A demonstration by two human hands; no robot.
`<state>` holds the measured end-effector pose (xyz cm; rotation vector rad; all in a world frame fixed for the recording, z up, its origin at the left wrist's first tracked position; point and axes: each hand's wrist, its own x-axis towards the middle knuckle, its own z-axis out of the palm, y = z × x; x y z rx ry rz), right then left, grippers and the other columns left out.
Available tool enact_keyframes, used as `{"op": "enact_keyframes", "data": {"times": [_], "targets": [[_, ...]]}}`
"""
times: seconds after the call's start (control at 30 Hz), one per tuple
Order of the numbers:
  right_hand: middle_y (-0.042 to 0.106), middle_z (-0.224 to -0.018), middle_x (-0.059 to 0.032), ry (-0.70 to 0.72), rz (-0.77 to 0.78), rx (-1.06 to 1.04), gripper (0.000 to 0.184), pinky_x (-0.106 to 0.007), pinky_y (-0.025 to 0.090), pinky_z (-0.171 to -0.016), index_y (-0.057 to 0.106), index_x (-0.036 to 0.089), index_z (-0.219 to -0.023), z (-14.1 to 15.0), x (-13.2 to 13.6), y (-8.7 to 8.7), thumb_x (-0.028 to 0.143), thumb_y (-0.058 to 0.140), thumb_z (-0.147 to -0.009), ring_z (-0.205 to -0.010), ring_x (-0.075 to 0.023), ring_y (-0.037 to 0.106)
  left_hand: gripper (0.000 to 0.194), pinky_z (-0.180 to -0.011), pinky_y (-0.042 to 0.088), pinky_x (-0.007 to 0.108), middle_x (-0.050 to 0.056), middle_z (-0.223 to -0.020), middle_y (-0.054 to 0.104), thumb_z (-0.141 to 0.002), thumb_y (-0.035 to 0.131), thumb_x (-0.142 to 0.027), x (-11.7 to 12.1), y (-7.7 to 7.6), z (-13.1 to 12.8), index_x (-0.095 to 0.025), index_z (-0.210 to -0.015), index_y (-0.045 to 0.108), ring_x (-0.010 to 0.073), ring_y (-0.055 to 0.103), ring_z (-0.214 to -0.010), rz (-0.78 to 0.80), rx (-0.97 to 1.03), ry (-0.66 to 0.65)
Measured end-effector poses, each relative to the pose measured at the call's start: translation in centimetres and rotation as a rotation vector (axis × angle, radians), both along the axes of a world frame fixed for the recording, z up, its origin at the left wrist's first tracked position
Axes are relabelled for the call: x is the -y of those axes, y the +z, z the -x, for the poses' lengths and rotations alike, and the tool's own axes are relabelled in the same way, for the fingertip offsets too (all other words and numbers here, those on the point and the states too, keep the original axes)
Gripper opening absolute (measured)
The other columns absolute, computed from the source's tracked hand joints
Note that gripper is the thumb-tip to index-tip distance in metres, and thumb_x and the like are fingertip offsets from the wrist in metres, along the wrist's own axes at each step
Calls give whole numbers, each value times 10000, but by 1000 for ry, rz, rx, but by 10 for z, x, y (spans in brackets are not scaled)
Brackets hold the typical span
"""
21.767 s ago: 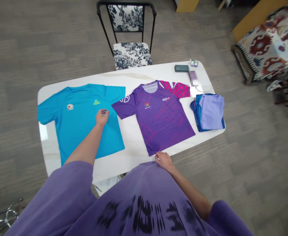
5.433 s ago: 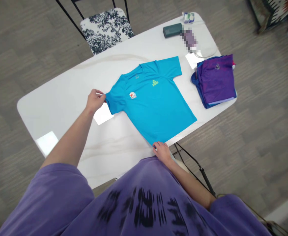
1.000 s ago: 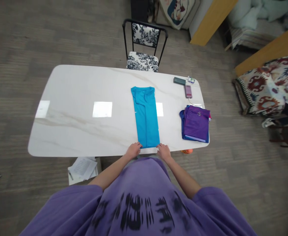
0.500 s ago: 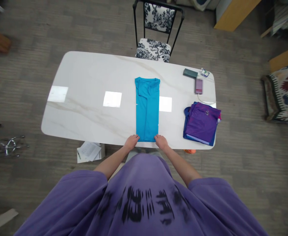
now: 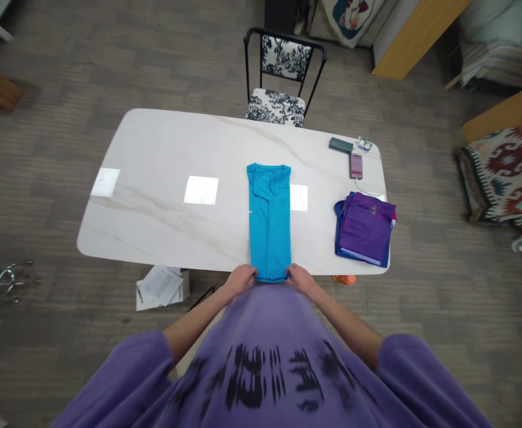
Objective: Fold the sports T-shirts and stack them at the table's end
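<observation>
A bright blue shirt [image 5: 270, 220] lies folded lengthwise into a long narrow strip on the white table. Its near end reaches just past the table's front edge, close to my body. My left hand [image 5: 242, 279] pinches the near left corner of the shirt. At the near right corner, the fingers of my right hand [image 5: 301, 278] are closed on the cloth. On the shirt's upper part, a folded-in sleeve makes a layered crease. To the right sits a stack of folded clothes with a purple garment [image 5: 367, 223] on top.
The white table [image 5: 154, 232] has rounded corners. A phone [image 5: 356, 166] with a cable, a dark green case [image 5: 340, 145] and a small packet [image 5: 364, 144] lie at its far right. Behind the table stands a patterned chair [image 5: 283, 71]. Papers [image 5: 160, 285] rest on a box below the front edge.
Both hands have drawn the blue shirt toward me, so its near end now passes the table's front edge. The camera view has shifted slightly.
</observation>
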<state>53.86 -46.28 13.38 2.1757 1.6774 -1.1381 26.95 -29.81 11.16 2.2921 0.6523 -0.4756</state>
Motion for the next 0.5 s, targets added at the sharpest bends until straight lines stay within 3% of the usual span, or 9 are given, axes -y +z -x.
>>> {"op": "enact_keyframes", "data": {"times": [0.13, 0.23, 0.3, 0.37, 0.43, 0.5], "targets": [[753, -1179, -68, -163, -106, -142, 221, -306, 520, -921, 750, 251, -1145, 14, 13, 46, 163, 653, -966, -1048, -227, 716, 233, -1025, 577, 343, 32, -1214, 802, -1009, 608, -241, -8, 54, 33, -311, -1145, 785, 235, 750, -1156, 167, 183, 105], [751, -1128, -62, -275, -182, -197, 196, -332, 534, -917, 744, 265, -1105, 6, -12, 77, 178, 655, -953, -1009, -235, 711, 219, -1026, 589, 353, 22, -1196, 807, -1008, 614, -269, -43, 95, 29, -319, -1152, 771, 238, 754, -1140, 210, 239, 197], [750, -1102, -62, -314, -246, -208, 181, -346, 541, -912, 741, 263, -1094, -13, -49, 92, 194, 653, -951, -994, -240, 707, 210, -1035, 598, 367, 23, -1183, 809, -1011, 625, -291, -80, 116, 8, -312, -1162, 769, 244, 754, -1127, 210, 297, 262], [744, -1069, -61, -333, -325, -200, 166, -351, 545, -906, 735, 256, -1080, -43, -99, 97, 207, 656, -943, -980, -242, 702, 195, -1033, 606, 377, 20, -1161, 809, -1003, 647, -294, -126, 126, -24, -302, -1153, 772, 242, 755, -1102, 183, 380, 328], [735, -1037, -58, -336, -415, -169, 149, -357, 549, -909, 724, 244, -1072, -85, -159, 91, 224, 662, -939, -966, -243, 696, 176, -1017, 612, 378, 18, -1132, 810, -988, 673, -284, -179, 123, -65, -289, -1129, 778, 233, 757, -1063, 134, 446, 391], [727, -1020, -64, -328, -482, -121, 141, -372, 557, -920, 718, 228, -1075, -133, -226, 74, 249, 666, -945, -960, -251, 691, 157, -991, 621, 373, 24, -1092, 809, -983, 695, -290, -236, 106, -110, -266, -1114, 779, 222, 759, -1017, 89, 472, 460]]}}
